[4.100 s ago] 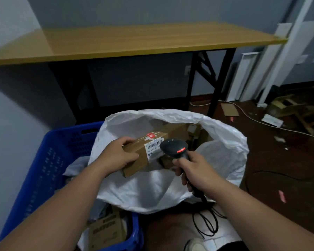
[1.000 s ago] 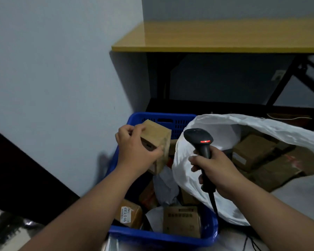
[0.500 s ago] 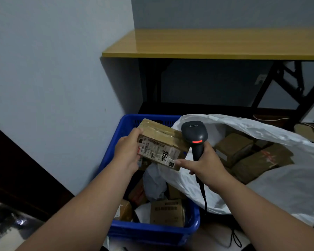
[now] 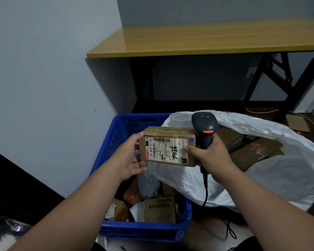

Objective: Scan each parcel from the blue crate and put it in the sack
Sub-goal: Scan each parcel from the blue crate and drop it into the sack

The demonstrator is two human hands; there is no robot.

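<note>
Parcel [image 4: 168, 146] now sitting level at frame center, above blue crate [image 4: 116, 142]. Left hand [image 4: 129, 158] gripping its left end; right hand [image 4: 209, 156] clutching scanner [image 4: 205, 127], thumb pressing label, beside sack [image 4: 261, 178].

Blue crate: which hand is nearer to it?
Left. The left hand holds the parcel over the blue crate; the right hand, gripping the scanner, is over the sack.

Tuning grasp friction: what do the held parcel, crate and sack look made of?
Held parcel: brown cardboard, matte, with glossy tape on top and a white paper label. Crate: blue rigid plastic, moulded vent slots, slight sheen. Sack: thin white plastic, possibly woven; it creases softly.
</note>
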